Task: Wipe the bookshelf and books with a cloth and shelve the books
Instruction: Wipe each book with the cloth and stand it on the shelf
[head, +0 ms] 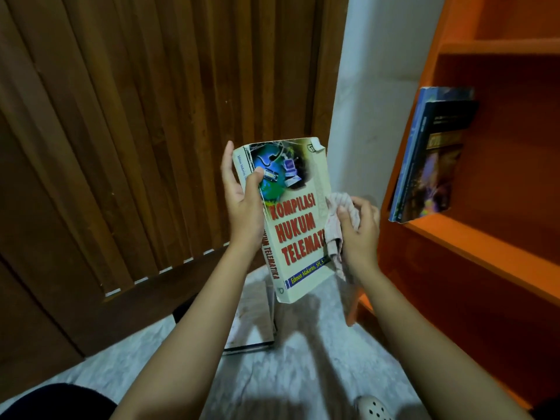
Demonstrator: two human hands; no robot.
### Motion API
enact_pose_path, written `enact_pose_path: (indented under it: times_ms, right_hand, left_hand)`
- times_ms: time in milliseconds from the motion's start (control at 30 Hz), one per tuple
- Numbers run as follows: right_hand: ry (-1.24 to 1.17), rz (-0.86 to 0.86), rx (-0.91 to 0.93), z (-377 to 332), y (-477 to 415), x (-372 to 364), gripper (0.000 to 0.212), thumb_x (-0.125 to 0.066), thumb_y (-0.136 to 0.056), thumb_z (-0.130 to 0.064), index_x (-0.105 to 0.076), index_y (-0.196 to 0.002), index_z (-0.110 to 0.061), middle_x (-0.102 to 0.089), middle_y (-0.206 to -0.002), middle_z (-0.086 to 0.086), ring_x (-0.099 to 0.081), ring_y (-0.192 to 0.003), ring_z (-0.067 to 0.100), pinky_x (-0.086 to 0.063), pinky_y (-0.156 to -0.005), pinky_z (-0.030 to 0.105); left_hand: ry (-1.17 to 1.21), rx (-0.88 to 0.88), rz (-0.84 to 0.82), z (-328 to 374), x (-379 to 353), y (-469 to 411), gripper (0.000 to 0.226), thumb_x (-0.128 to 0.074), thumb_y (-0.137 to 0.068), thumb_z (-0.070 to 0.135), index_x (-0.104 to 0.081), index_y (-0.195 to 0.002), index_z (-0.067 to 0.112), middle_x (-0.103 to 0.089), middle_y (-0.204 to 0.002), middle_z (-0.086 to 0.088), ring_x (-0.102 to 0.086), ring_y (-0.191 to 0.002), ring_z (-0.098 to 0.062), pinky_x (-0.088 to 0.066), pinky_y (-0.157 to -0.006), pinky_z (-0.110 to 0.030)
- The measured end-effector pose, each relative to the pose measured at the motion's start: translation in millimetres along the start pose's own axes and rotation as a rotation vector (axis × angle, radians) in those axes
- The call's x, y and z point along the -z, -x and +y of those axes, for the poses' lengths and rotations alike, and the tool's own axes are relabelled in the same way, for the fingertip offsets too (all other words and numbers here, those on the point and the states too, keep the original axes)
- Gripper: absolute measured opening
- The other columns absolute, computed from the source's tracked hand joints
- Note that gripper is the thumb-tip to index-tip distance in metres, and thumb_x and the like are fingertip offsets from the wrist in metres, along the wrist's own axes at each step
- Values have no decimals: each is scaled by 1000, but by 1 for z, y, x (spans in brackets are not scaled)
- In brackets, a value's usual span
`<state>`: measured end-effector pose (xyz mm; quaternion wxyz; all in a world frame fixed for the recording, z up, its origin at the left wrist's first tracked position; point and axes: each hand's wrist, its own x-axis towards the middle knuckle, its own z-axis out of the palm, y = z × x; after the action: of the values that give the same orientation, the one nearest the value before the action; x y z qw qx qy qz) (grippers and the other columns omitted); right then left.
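I am counting four books: one cream book [298, 225] being held up in front, two leaning together on the orange bookshelf [485, 237], namely a blue book [415, 140] and a dark book [436, 171], and one flat book [254, 322] lying on the floor [303, 374]. Whether more are lying beneath it, I cannot tell. I am seeing one cloth [336, 225], pale and crumpled. Two hands are showing: one left hand [242, 201] and one right hand [360, 231]. One pale perforated shoe [374, 409] is peeking in at the bottom edge.

Cream paperback book [298, 213]: red title lettering, blue-green globe picture. Pale pink cloth [336, 225]. Orange bookshelf [472, 234], right. Brown slatted door [136, 116], left.
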<state>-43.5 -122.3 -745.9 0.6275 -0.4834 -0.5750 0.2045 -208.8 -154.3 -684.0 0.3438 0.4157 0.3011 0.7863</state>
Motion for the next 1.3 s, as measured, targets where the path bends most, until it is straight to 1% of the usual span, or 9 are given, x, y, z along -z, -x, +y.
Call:
enact_pose_path:
  times_ms: [200,367,500,600,767,867,1033,1200,1300]
  right_hand:
    - [-312,-211,-138,-25,-38,53,40,-54,-92,-36,-47,-131,-29,-52,-135,3,-52,-123,19,-44,-102,44]
    - [-425,-76,-95,-37,-56,99,40,-64,-78,-29,-58,-117,-19,-66,-113,11,-65,-104,27,-54,-87,42]
    - [-451,57,5,-29,-82,130,31,-64,-80,-18,-59,-110,-12,-67,-98,5,-69,-87,14,-56,-70,27]
    - [-467,115,62,-17,-105,151,22,-61,-84,-6,-59,-104,-12,-66,-93,4,-68,-81,10,-56,-67,23]
    - [-434,173,72,16,-145,174,22,-64,-79,-12,-60,-101,-12,-67,-89,4,-68,-78,15,-58,-66,28]
    - [-458,208,-13,44,-166,177,14,-64,-82,-9,-59,-94,-13,-69,-80,0,-69,-71,14,-57,-61,25]
    - [-463,300,-98,78,-193,165,64,-82,-61,-44,-60,-105,-3,-65,-103,27,-65,-93,43,-55,-80,53]
    - [-469,284,-123,106,-203,154,62,-76,-63,-62,-62,-93,-9,-62,-102,32,-63,-87,47,-52,-74,62]
    - [-439,374,-59,107,-208,154,45,-79,-60,-56,-61,-75,-18,-67,-77,8,-63,-72,27,-53,-63,39]
  left_hand:
    - [63,-22,-179,12,-56,10,51,-47,-94,9,-30,-134,37,-51,-130,-1,-62,-108,-23,-57,-75,-30]
    - [86,-48,-342,9,-110,5,50,-42,-97,7,-28,-136,36,-49,-131,-2,-66,-100,-19,-56,-70,-26]
    - [-85,-186,-423,-8,-155,-5,46,-43,-94,28,-26,-133,47,-50,-134,-7,-65,-102,-17,-56,-77,-33]
    - [-214,-278,-477,-30,-186,-14,44,-37,-96,31,-19,-131,51,-50,-132,-4,-63,-102,-8,-56,-76,-25]
    - [-334,-396,-423,-79,-228,-26,55,-35,-101,28,-3,-145,33,-9,-153,9,-18,-133,17,-35,-103,-12]
    - [-360,-436,-387,-106,-246,-36,55,-29,-98,44,-2,-146,37,-1,-157,11,-8,-144,-4,-36,-111,-39]
    - [-328,-466,-380,-135,-262,-45,63,-24,-93,58,-8,-147,29,3,-158,5,-7,-143,-1,-39,-94,-7]
    - [-397,-522,-386,-161,-263,-41,57,-25,-96,54,-9,-147,34,-3,-156,5,-18,-143,-13,-49,-97,-28]
    - [-417,-527,-355,-165,-265,-41,55,-28,-95,53,-11,-145,35,-10,-152,4,-31,-137,-19,-53,-90,-41]
